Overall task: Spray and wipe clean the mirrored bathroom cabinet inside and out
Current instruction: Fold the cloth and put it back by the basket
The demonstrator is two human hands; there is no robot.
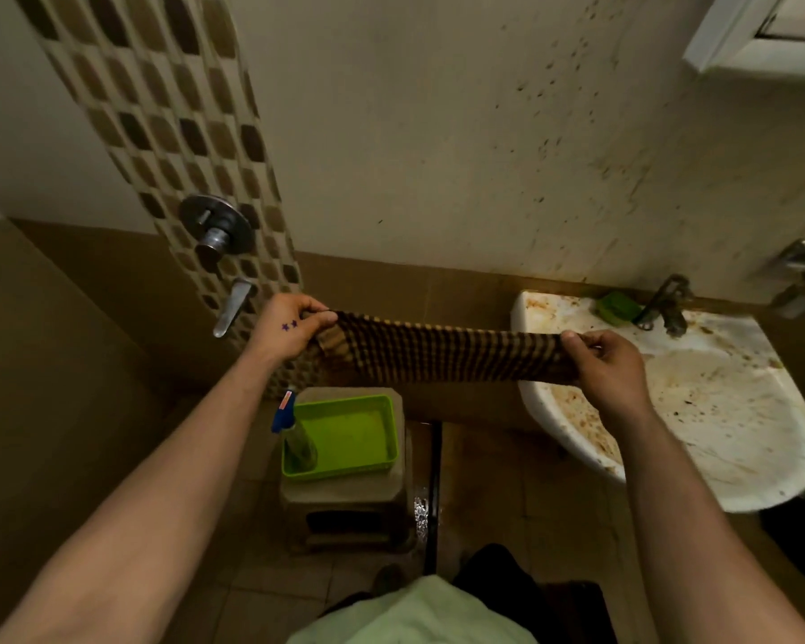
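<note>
Both hands are up in front of the person, pulling a dark checked cloth (438, 350) taut between them. The left hand (294, 325) pinches one end with thumb and curled fingers; the right hand (609, 360) grips the other end the same way, just above the left rim of the sink (740, 411). The cloth hangs in the air and touches nothing else.

The spray bottle (298, 439) stands untouched along the left edge of a green tray (340, 471), which sits on a brown stool (345, 499) on the floor, below the cloth and well apart from both hands.

The cabinet (763, 34) shows only as a white lower corner at the far upper right, above the sink and well away from the cloth. Its mirror and its inside are out of view, so I cannot tell whether any part of it has been sprayed or wiped.

Judging by this, the work looks to be at the preparing stage: the cloth is being stretched out or readied for folding, and neither cloth nor bottle is at the cabinet. Spraying and wiping the door, the frame and the shelves inside all appear to be left to do. The wall (438, 132) and the sink are heavily speckled and stained.
</note>
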